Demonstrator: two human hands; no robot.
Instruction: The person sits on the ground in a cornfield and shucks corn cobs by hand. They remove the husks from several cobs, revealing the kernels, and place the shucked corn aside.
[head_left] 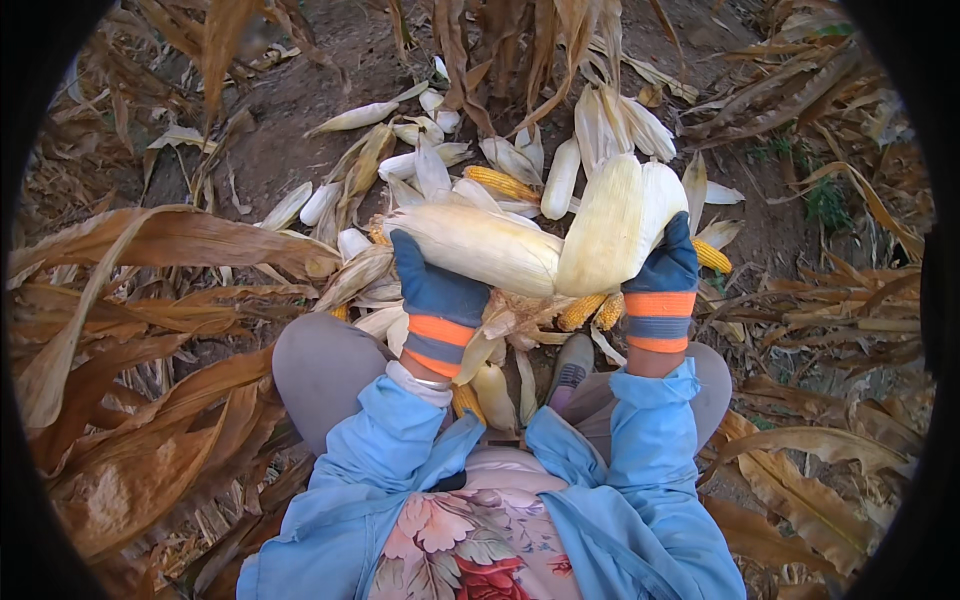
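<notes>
An ear of corn, covered in pale husk, lies sideways in front of me. My left hand, in a dark blue glove with an orange and grey cuff, is closed around its left part. At its other end, broad cream husk leaves stand up and spread away from the ear. Gripping the right edge of these leaves is my right hand, gloved the same way. No kernels show on the held ear. Below it, two bare yellow corn cobs lie between my hands.
Beyond my hands, loose husks and ears heap on brown soil. Another yellow cob lies among them. Dry corn leaves crowd both sides, and standing stalks rise ahead. My shoe and bent knees frame the near side.
</notes>
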